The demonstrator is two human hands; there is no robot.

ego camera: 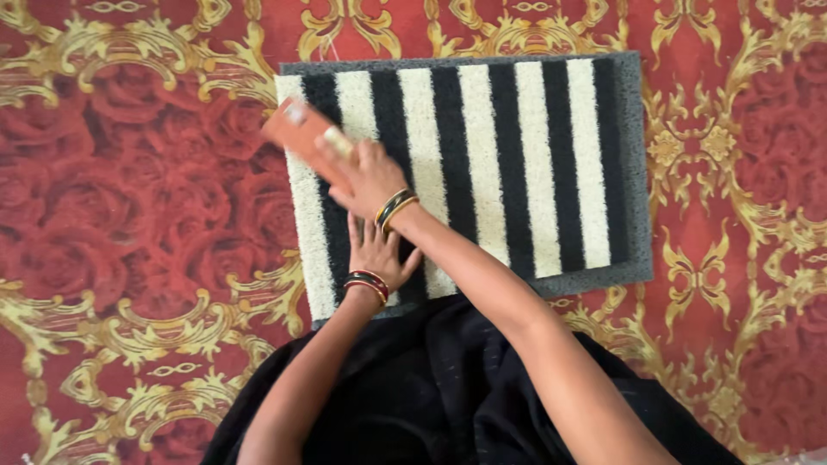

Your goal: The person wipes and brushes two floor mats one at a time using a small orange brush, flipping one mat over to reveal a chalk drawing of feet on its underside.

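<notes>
blurred orange block (perhaps a label on it) at the mat's corner.

a red carpet with rose and gold scroll patterns covers the floor.

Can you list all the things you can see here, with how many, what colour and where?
doormat: one, black and cream stripes with a grey edge, lying on the carpet, top middle.
carpet: one, red with roses and gold swirls, covering the floor.
brush: one, orange-brown, blurred, over the mat's left end.
bangles: gold and dark on the right wrist, red and dark on the left.
black clothing: bottom middle.
right hand: holds the brush.
left hand: flat on the mat.
</notes>
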